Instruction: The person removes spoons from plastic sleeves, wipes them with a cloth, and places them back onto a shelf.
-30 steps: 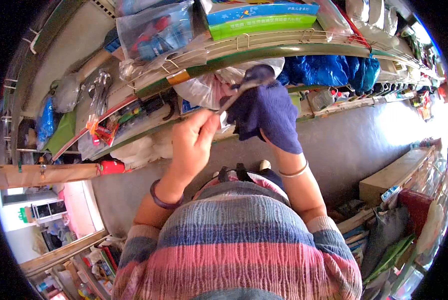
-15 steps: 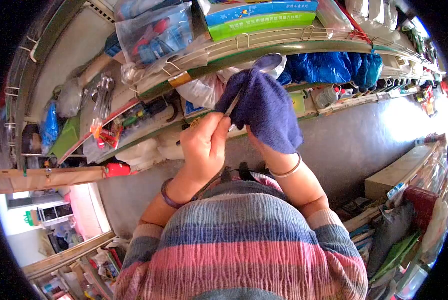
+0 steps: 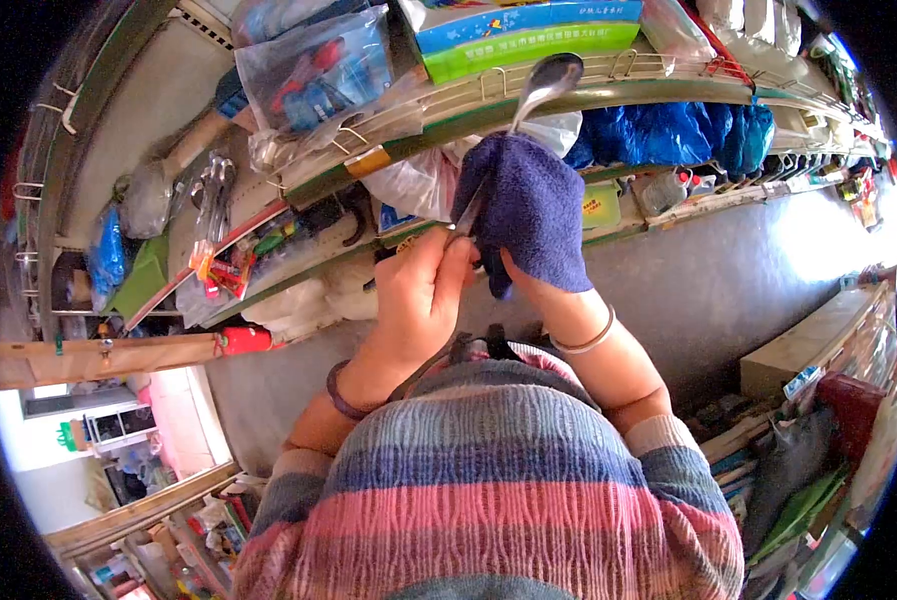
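A shiny metal spoon [image 3: 551, 78] points up and away, its bowl bare above a dark blue cloth [image 3: 534, 205]. My left hand [image 3: 423, 285] is closed on the lower end of the spoon's handle, thumb pressed against the fingers. The cloth is wrapped around the middle of the handle and drapes over my right hand [image 3: 540, 295], which grips it there. Most of the right fingers are hidden under the fabric; the thumb edge and wrist show below it.
Shelves [image 3: 408, 140] run across in front, with a blue and green box [image 3: 528, 38], a clear bag [image 3: 318, 75] and blue plastic bags [image 3: 658, 135]. Several spoons [image 3: 211, 195] hang at left. A beige box [image 3: 813, 340] stands at right on the grey floor [image 3: 688, 290].
The cloth has slid down the spoon toward my left hand, and the bowl now stands out higher above it. My left hand keeps its hold on the handle.
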{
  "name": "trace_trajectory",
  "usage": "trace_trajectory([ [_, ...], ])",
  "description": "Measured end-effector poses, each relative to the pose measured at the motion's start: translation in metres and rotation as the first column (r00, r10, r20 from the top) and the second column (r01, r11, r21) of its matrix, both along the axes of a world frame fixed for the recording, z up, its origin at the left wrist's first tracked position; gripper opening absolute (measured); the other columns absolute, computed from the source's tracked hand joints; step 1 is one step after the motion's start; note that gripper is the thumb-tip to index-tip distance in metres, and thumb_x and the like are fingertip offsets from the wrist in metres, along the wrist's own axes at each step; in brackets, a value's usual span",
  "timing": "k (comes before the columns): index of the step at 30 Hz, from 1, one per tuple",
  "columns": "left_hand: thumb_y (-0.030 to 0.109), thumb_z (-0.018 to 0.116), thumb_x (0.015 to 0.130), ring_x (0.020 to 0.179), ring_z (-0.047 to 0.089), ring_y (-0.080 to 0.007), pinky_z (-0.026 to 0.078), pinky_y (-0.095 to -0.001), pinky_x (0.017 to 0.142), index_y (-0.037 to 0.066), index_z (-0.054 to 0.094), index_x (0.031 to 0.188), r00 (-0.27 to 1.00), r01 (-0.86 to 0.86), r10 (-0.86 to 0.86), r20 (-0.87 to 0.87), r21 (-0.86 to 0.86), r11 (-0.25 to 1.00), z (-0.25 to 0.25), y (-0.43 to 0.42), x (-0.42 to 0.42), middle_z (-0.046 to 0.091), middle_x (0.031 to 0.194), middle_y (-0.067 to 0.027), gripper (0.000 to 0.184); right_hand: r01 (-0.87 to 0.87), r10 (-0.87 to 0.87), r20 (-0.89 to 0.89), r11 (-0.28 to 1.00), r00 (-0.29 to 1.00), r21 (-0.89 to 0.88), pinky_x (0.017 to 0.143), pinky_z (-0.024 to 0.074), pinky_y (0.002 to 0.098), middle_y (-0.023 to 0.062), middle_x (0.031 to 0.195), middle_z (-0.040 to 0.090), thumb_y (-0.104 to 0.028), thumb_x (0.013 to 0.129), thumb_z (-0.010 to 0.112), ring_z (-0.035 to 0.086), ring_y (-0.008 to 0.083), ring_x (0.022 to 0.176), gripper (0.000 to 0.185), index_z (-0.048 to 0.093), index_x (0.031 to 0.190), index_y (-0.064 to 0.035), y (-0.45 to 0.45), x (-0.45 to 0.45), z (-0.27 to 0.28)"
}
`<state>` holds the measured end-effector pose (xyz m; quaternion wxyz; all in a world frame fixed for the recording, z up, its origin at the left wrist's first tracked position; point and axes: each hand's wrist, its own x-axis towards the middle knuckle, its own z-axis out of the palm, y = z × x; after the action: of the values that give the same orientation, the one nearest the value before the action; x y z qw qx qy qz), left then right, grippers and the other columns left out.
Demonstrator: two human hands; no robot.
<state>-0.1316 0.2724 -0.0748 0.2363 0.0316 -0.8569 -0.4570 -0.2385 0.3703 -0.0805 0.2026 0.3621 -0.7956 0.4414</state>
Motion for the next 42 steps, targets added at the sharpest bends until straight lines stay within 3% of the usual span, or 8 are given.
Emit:
trace_trajectory([
  [2,0.016,0.045,0.095,0.046,0.043,-0.0077,0.032,-0.0245,0.042,0.001,0.053,0.073,1.000,0.010,-0.010,-0.001,0.027,1.000,-0.002,0.001,0.002,0.050,0.055,-0.0014,0.027,0.002,-0.002,0.006,1.000,1.000,-0.030,0.060,0.0460,0.0414,0.0113,0.075,0.058,-0.017,0.067,0.059,0.058,0.0328,0.072,0.013,0.060,0.080,-0.0119,-0.003,0.001,-0.001],
  [11,0.013,0.051,0.093,0.043,0.042,-0.0100,0.033,-0.0265,0.043,-0.001,0.053,0.068,0.997,-0.045,0.032,0.066,0.219,0.975,-0.005,-0.004,-0.003,0.047,0.049,-0.0033,0.029,-0.077,0.065,-0.079,0.985,0.995,-0.156,0.065,0.0457,0.0383,0.0112,0.079,0.060,-0.011,0.067,0.060,0.058,0.0316,0.072,0.013,0.061,0.080,-0.0093,-0.015,0.018,-0.032],
  [15,0.017,0.060,0.088,0.052,0.045,-0.0083,0.035,-0.0247,0.047,0.000,0.054,0.079,0.992,-0.035,0.011,0.126,0.193,0.981,-0.004,-0.015,-0.008,0.051,0.061,-0.0044,0.021,-0.155,0.178,0.162,0.977,0.971,-0.144,0.066,0.0452,0.0390,0.0123,0.082,0.060,-0.010,0.067,0.059,0.058,0.0331,0.074,0.013,0.059,0.080,-0.0092,-0.005,0.006,-0.020],
  [17,0.018,0.065,0.085,0.058,0.047,-0.0083,0.037,-0.0242,0.051,0.000,0.054,0.086,0.998,-0.010,0.015,-0.053,0.100,0.995,0.003,-0.015,-0.013,0.053,0.069,-0.0054,0.021,-0.138,0.143,0.050,0.986,0.988,-0.094,0.064,0.0446,0.0381,0.0129,0.079,0.058,-0.009,0.067,0.058,0.056,0.0342,0.072,0.010,0.058,0.077,-0.0085,0.000,0.006,-0.011],
  [22,0.007,0.069,0.076,0.068,0.051,-0.0113,0.042,-0.0236,0.060,0.000,0.055,0.098,0.988,0.099,-0.121,0.100,0.200,0.975,-0.023,-0.013,-0.016,0.055,0.078,-0.0035,0.027,-0.277,0.278,-0.020,0.941,0.960,-0.195,0.062,0.0437,0.0400,0.0156,0.072,0.053,-0.009,0.065,0.058,0.055,0.0368,0.072,0.011,0.055,0.076,-0.0068,-0.001,-0.001,-0.018],
  [28,0.023,0.060,0.088,0.067,0.049,-0.0064,0.040,-0.0212,0.059,0.000,0.061,0.106,0.979,0.176,-0.202,-0.006,0.516,0.838,0.004,-0.049,-0.023,0.054,0.083,0.0006,0.029,-0.290,0.299,-0.051,0.948,0.953,0.127,0.057,0.0436,0.0412,0.0094,0.071,0.056,-0.016,0.070,0.057,0.058,0.0312,0.069,0.005,0.059,0.074,-0.0140,0.008,0.003,-0.016],
  [38,0.009,0.064,0.084,0.049,0.046,-0.0045,0.036,-0.0237,0.045,-0.001,0.059,0.072,0.963,-0.191,0.173,-0.209,-0.068,0.979,0.034,-0.035,-0.035,0.049,0.051,-0.0030,0.017,-0.378,0.387,0.021,0.883,0.922,0.279,0.056,0.0444,0.0424,0.0094,0.075,0.059,-0.018,0.072,0.059,0.059,0.0314,0.066,0.014,0.063,0.084,-0.0127,0.012,0.029,-0.022],
  [42,0.006,0.063,0.080,0.045,0.045,-0.0178,0.037,-0.0296,0.045,-0.001,0.054,0.067,0.934,-0.201,0.127,-0.333,-0.197,0.960,0.030,-0.019,-0.032,0.051,0.056,-0.0113,0.018,-0.375,0.378,-0.115,0.926,0.919,0.044,0.061,0.0455,0.0424,0.0128,0.083,0.059,-0.013,0.070,0.059,0.058,0.0335,0.074,0.018,0.062,0.088,-0.0079,0.002,0.018,-0.026],
])
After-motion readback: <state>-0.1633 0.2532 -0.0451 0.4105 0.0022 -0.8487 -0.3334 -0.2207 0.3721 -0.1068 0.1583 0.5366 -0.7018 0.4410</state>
